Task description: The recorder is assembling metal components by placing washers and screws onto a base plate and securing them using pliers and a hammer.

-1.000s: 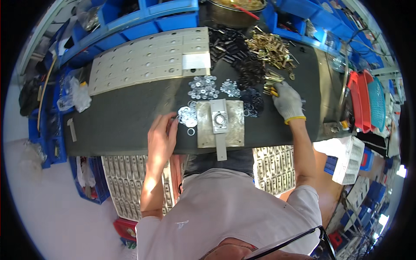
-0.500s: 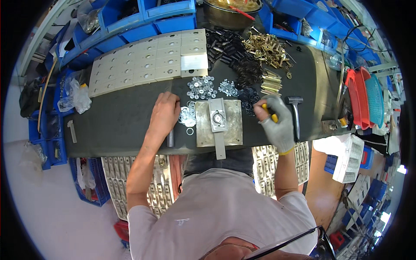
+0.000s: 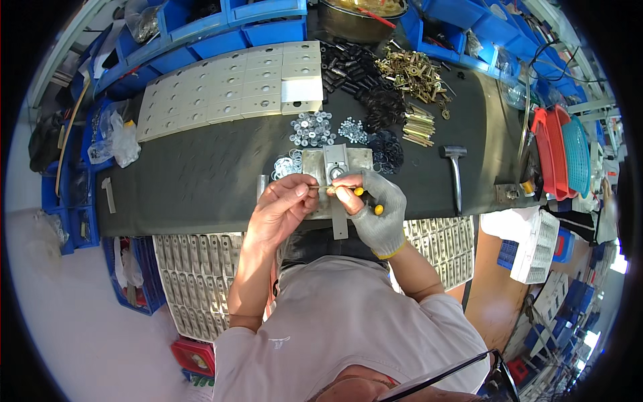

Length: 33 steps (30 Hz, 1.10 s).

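Note:
My bare left hand [image 3: 284, 204] and my grey-gloved right hand [image 3: 376, 206] meet just above the near edge of a grey metal plate assembly [image 3: 335, 162] on the dark bench mat [image 3: 201, 174]. A brass bolt [image 3: 333, 190] is pinched in my right hand's fingers, pointing left. The fingertips of my left hand close on the bolt's free end with what looks like a small silver washer, too small to make out well. A flat metal strip [image 3: 339, 224] sticks out from the plate toward me, under my hands.
Silver washers [image 3: 311, 127] and black rings [image 3: 386, 151] lie behind the plate. Brass bolts [image 3: 418, 125] and brass fittings [image 3: 410, 70] lie further right, a hammer [image 3: 455, 177] beside them. Grey drilled plates [image 3: 228, 90] lie back left, blue bins [image 3: 264, 30] behind, baskets [image 3: 561, 151] far right.
My right hand came from the brass bolts at the right to the front of the plate with a bolt. My left hand left the washers and joined it.

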{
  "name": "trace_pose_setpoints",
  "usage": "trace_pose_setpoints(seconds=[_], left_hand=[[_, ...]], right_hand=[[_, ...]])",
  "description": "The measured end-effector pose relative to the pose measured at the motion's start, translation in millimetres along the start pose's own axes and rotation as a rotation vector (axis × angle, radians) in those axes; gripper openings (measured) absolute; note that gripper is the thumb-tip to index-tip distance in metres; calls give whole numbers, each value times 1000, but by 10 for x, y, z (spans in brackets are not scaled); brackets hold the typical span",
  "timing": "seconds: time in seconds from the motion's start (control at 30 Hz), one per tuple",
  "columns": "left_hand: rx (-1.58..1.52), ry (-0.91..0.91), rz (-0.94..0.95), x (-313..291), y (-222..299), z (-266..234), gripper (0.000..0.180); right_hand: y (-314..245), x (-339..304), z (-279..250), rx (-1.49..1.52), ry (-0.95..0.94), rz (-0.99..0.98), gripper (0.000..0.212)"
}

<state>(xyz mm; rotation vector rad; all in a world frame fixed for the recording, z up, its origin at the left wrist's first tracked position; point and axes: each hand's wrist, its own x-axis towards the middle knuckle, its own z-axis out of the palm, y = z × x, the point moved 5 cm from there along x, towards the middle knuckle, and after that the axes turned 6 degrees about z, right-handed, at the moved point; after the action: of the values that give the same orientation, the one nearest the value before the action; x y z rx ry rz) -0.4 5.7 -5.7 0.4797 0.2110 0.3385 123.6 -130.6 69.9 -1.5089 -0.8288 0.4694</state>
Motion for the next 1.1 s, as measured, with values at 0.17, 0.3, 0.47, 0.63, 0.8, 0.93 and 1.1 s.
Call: trace_pose_setpoints(seconds=[0.17,0.3,0.47,0.63,0.8,0.93,1.1], left_hand=[[59,-33,38,14,-173,148,22],[191,228,173,21,-275,178,15],[1321,-14,502,-8,-37,539,10],[1387,-108,461,-9,-20,575,17],[1293,175,368,46,-32,85,53],[918,153,181,196,-230,-84,79],[834,48,101,394,-340,-122,88]], right_hand=[[41,-40,135,-306,105,-179,21],[1,-11,116,-399,-4,-35,30],[20,44,-61,-420,-156,-158,27],[96,153,-156,-336,-190,-215,20],[227,367,-237,-341,-156,-134,12],[309,419,-214,-361,-245,-139,7],[394,450,-241,-353,-286,-41,12]])
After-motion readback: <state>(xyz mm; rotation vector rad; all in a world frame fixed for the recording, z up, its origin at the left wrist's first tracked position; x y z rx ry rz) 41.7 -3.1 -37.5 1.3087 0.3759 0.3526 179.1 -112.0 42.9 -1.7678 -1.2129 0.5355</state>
